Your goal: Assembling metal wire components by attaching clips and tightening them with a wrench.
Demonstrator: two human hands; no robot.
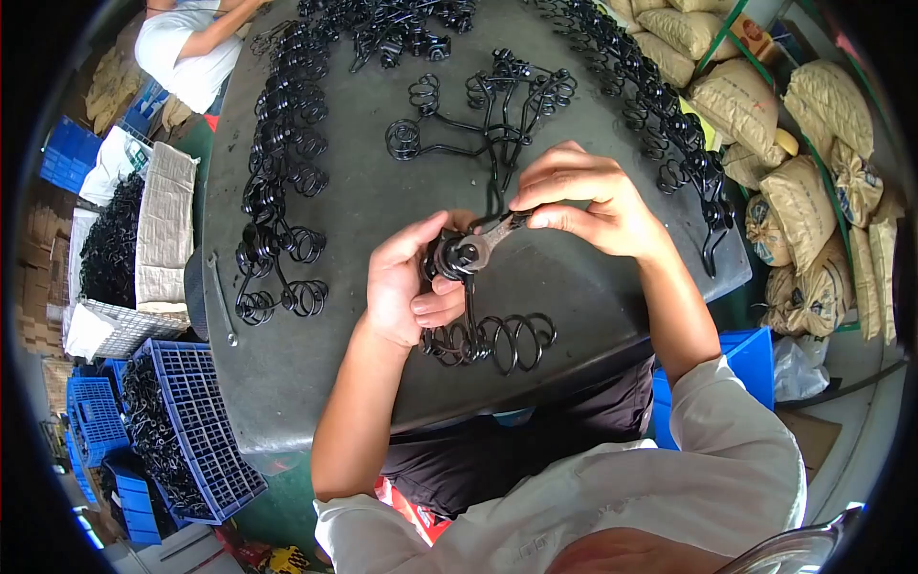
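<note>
My left hand [411, 277] is closed around the dark hub of a black coiled-wire part [516, 342], whose large loops hang toward the table's near edge. Pinched in the fingers of my right hand [588, 201] is a metal wrench [491, 239]. Its jaw sits at the bolt on the hub, just above my left fingers. Beyond my hands lie more black wire parts [497, 115] with coiled ends, and one of their rods reaches down close to my fingers.
Long rows of coiled-wire parts run along the left [287, 172] and right [660, 105] of the dark table [363, 191]. A second wrench [222, 298] lies at the left edge. Blue crates [206, 421] stand left, a blue bin [751, 364] right, stacked sacks [736, 105] beyond. Another person [191, 48] is far left.
</note>
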